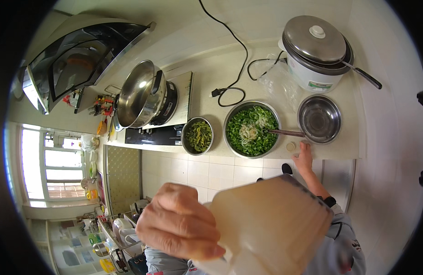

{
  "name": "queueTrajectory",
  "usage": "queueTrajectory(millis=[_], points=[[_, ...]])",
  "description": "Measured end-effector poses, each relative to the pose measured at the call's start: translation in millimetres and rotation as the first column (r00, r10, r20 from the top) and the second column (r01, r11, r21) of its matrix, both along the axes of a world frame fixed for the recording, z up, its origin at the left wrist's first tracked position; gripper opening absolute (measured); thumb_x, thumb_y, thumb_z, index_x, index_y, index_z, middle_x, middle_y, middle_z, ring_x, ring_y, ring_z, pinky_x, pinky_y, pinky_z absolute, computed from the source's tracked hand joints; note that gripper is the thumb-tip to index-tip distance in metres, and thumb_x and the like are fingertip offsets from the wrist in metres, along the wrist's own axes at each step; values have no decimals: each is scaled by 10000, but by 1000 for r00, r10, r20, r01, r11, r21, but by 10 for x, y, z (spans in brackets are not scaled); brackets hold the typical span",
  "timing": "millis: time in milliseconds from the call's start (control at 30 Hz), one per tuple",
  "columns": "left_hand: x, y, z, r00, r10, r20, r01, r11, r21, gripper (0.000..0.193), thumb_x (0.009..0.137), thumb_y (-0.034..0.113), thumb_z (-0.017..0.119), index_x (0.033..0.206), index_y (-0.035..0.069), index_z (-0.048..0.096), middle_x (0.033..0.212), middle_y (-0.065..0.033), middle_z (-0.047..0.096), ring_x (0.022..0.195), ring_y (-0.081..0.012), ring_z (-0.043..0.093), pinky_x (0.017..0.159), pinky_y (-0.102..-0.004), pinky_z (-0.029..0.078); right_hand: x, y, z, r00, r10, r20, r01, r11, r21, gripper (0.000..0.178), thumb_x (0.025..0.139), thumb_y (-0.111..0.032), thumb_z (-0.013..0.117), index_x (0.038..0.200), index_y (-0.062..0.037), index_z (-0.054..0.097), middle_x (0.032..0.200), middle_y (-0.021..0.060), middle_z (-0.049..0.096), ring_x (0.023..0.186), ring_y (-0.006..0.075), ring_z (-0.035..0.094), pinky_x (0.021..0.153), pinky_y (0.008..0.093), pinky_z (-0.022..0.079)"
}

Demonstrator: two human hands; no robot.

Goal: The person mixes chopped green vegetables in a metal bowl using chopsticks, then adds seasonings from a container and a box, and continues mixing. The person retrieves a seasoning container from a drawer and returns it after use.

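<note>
Close to the camera, my left hand (pixel 179 222) is closed around the handle of a large milky-white plastic jug (pixel 271 220), which lies tilted across the lower middle. My right hand (pixel 304 158) is at the counter's front edge with fingers apart, beside a small round pale cap (pixel 290 146). Just beyond it, a pair of brown chopsticks (pixel 291 133) rests in a steel bowl of chopped greens (pixel 255 149) topped with pale shreds (pixel 249 133). A steel bowl (pixel 319 120) holding no food stands right of the chopsticks.
A rice cooker (pixel 310 73) with a lidded pan (pixel 314 39) on top stands back right, near a clear plastic bag (pixel 280 85) and a black power cord (pixel 229 87). Left are a bowl of cooked greens (pixel 198 136), a stove (pixel 154 136) and a tilted steel pot (pixel 137 98).
</note>
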State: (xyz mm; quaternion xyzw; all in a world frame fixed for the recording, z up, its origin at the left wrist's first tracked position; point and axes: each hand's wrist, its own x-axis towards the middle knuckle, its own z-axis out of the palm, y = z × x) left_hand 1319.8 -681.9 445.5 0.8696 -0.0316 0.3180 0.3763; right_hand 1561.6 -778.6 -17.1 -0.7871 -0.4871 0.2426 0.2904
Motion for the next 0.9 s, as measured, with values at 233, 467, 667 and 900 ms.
queueTrajectory(millis=[233,467,667,900], points=[[5,66,-61,992,-122,14,122,985,-124,85,833,79,631,869,96,706,788,-31,688,726,-110,572,576,-272,282,-143,238,110,999,19,35,-18,1000,-15,620,622,-94,746,1178,-79,474,1129,139,488,1053,352,513,834,428,460],[-268,43,-373,999,19,37,-17,998,-67,112,782,100,628,829,20,691,727,-64,640,667,-204,568,536,-316,397,-228,200,204,999,-28,36,27,999,21,435,652,-70,720,1047,-69,537,1014,118,538,1006,343,529,814,425,469],[-346,-157,-1281,932,84,-353,-122,989,-86,269,739,145,663,960,-7,638,791,-122,564,730,-306,512,649,-375,437,-309,-294,1187,911,9,-412,144,930,338,402,656,-16,730,1009,-45,542,960,67,549,813,178,551,702,283,451],[-168,-505,-2227,870,148,-470,-150,988,34,294,711,46,668,1001,15,633,775,-129,568,753,-304,524,654,-384,442,-601,-1169,2200,955,38,-295,57,950,308,406,657,-5,728,1031,-30,571,983,68,559,794,182,543,693,289,456]])
